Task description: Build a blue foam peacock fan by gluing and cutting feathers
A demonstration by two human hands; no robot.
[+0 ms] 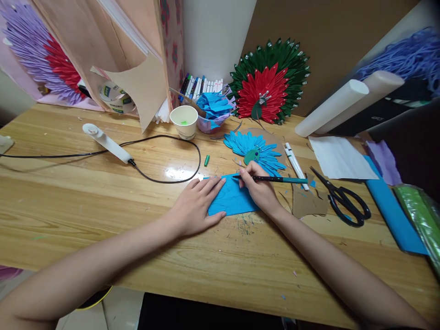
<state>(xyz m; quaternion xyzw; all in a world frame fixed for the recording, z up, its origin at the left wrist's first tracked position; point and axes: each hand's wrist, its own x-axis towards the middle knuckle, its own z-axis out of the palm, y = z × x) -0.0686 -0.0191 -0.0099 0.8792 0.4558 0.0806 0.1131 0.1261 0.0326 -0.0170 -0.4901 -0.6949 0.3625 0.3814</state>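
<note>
A blue paper sheet (233, 201) lies flat on the wooden table (103, 201). My left hand (197, 206) rests on its left part with fingers stretched out flat, pressing it down. My right hand (259, 188) is closed around a black pen with a teal end (275, 179), and the pen's tip touches the sheet near its top edge. Just behind the hands lies a blue paper peacock (256, 151).
Black scissors (343, 199) and cardboard scraps (309, 201) lie to the right, with blue (392, 215) and green (419, 215) sheets beyond. A white cup (184, 121), markers (201, 87), a corded white tool (108, 143), a tape roll (115, 98) and a red-green paper peacock (270, 87) stand behind.
</note>
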